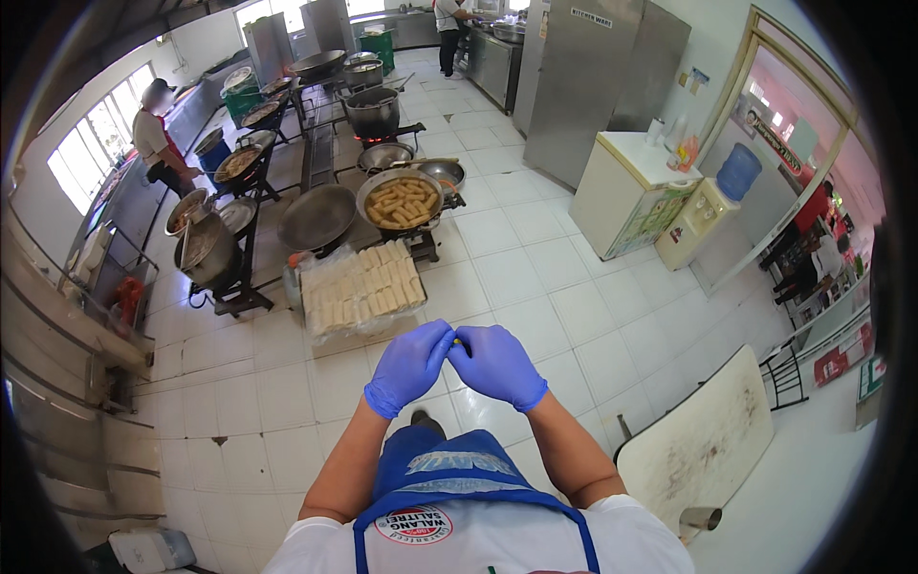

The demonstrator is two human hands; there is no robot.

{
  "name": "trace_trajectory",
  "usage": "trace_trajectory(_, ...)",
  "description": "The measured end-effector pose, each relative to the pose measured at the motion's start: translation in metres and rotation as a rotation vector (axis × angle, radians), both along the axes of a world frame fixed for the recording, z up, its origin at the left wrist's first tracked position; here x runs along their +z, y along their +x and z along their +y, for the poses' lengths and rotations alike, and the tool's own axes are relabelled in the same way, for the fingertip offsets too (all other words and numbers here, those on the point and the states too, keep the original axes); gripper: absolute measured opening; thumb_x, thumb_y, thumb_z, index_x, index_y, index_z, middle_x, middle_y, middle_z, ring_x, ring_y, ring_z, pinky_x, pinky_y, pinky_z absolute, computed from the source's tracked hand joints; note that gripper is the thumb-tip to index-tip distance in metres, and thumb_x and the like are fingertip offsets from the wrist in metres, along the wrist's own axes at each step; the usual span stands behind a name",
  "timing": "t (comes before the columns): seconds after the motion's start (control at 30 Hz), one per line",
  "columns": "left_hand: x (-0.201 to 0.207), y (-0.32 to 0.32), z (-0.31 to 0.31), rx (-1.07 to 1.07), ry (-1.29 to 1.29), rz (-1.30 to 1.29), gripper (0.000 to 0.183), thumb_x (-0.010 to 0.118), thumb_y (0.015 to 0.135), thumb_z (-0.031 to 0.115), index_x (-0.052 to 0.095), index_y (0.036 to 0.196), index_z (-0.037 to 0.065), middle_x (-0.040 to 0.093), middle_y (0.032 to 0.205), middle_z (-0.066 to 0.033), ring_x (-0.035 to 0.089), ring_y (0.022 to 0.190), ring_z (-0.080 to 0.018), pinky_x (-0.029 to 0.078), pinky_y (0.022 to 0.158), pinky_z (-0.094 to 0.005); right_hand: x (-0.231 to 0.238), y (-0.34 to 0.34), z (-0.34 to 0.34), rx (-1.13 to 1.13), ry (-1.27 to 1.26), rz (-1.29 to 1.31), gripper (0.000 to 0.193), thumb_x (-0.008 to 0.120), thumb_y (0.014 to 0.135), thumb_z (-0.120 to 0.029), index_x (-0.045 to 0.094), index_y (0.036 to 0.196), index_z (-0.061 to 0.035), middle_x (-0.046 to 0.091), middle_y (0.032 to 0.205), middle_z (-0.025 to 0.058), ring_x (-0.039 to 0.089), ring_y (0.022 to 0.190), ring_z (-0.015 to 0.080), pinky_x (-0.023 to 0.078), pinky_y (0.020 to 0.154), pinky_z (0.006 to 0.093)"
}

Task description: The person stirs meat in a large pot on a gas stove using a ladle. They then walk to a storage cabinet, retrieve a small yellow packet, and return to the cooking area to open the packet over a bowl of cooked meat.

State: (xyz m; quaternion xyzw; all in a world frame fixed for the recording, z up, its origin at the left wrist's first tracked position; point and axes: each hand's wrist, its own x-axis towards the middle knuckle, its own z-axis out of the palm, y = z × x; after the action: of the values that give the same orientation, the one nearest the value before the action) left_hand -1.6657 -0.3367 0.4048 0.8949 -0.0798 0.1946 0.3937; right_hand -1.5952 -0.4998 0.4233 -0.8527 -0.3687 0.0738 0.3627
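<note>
My left hand (411, 368) and my right hand (499, 365), both in blue-purple gloves, meet in front of my apron with their fingers closed. A tiny bit of something yellow (456, 342) shows between the fingertips; what it belongs to is hidden. Just beyond my left hand, a tray lined with clear plastic (330, 335) carries rows of pale uncooked rolls (368, 287). Past it, golden-brown rolls (402, 201) fill a wide pan on a burner stand. An empty-looking dark wok (317, 215) sits to the left of that pan.
Pots and pans on black stands, including a tall dark pot (373, 112) over a glowing burner, run toward the back. One person (164, 139) stands at left, another (449, 29) at the far counter. A white table (703, 450), water dispenser (712, 206) and freezer (631, 191) are at right.
</note>
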Motion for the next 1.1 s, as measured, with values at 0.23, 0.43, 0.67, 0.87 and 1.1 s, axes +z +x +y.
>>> trace_trajectory(0.23,-0.021,0.200,0.032,0.119,-0.420,-0.099,0.016,0.053,0.102,0.008,0.060,0.092,-0.001,0.060,0.078,-0.0167,0.062,0.067,-0.0307,0.047,0.062,-0.0369,-0.020,0.175,0.060,-0.120,0.232,-0.003,0.023,0.056,0.088,-0.018,0.068,0.081,-0.0005,0.062,0.069,0.0250,0.063,0.062,0.0435,0.048,0.058,0.0493)
trace_trajectory(0.43,-0.005,0.390,0.040,0.053,-0.521,-0.100,0.019,0.053,0.100,0.009,0.060,0.088,-0.002,0.061,0.079,-0.0140,0.061,0.067,-0.0224,0.047,0.064,-0.0349,-0.005,0.330,0.085,-0.395,0.323,-0.109,0.022,0.055,0.087,-0.016,0.066,0.082,0.0015,0.060,0.067,0.0255,0.062,0.059,0.0429,0.047,0.056,0.0486)
trace_trajectory(0.67,0.001,0.582,0.032,-0.065,-0.504,-0.021,0.025,0.051,0.100,0.015,0.062,0.084,-0.001,0.064,0.078,-0.0141,0.064,0.067,-0.0257,0.050,0.064,-0.0360,0.000,0.495,0.082,-0.588,0.387,-0.173,0.021,0.053,0.087,-0.014,0.061,0.076,0.0019,0.058,0.060,0.0232,0.059,0.052,0.0383,0.046,0.051,0.0457)
trace_trajectory(0.87,-0.021,0.743,0.023,-0.044,-0.559,0.056,0.027,0.053,0.099,0.016,0.065,0.083,-0.002,0.066,0.075,-0.0120,0.063,0.066,-0.0186,0.049,0.064,-0.0338,-0.038,0.656,0.078,-0.612,0.498,-0.165,0.022,0.052,0.088,-0.013,0.059,0.076,0.0041,0.057,0.062,0.0254,0.059,0.053,0.0374,0.045,0.052,0.0446)
trace_trajectory(1.1,-0.003,0.928,0.031,0.048,-0.561,0.040,0.027,0.055,0.098,0.015,0.065,0.082,-0.004,0.065,0.075,-0.0096,0.060,0.070,-0.0128,0.049,0.066,-0.0312,-0.027,0.851,0.085,-0.493,0.618,-0.103,0.022,0.052,0.089,-0.012,0.057,0.075,0.0044,0.056,0.062,0.0250,0.058,0.051,0.0346,0.045,0.052,0.0436)
